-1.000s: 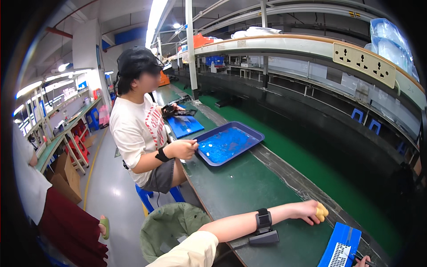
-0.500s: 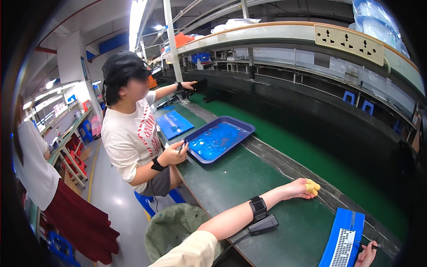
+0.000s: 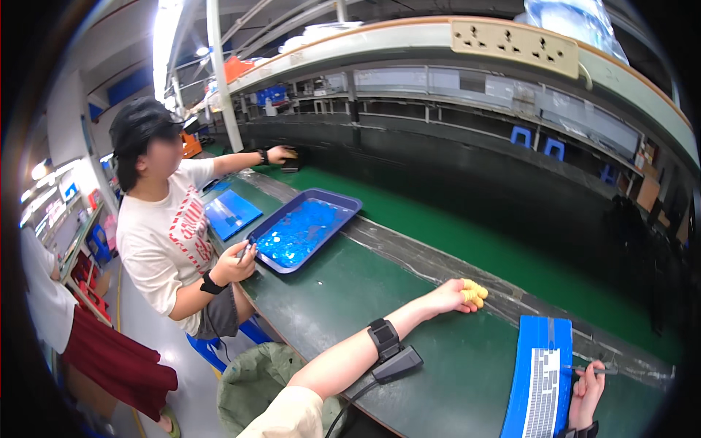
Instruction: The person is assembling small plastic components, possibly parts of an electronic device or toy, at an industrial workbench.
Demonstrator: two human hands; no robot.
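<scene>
My left hand [image 3: 456,295] rests palm down by the inner edge of the green bench. Yellow ribbed finger cots [image 3: 475,291] cover its fingertips. The fingers are pressed together, and whatever may lie under them is hidden. At the lower right, my right hand [image 3: 586,394] is closed on a pair of thin dark tweezers [image 3: 577,368], whose tip reaches over the right edge of a blue board [image 3: 537,334]. On this board lies a white sheet [image 3: 542,394] with rows of small dark labels. A wrist strap with a dark box [image 3: 398,363] is on my left forearm.
A co-worker [image 3: 164,212] sits at the left, one hand holding a thin tool by a dark blue tray [image 3: 349,208] of shiny blue pieces. Another blue board [image 3: 232,213] lies beside it. A dark and green conveyor belt [image 3: 409,248] runs along the bench. A green-lined bin [image 3: 252,387] stands below.
The view has swung right, so the scene sits farther left. My right hand has come more fully into view with the tweezers. The co-worker's far hand no longer holds up a dark flat piece.
</scene>
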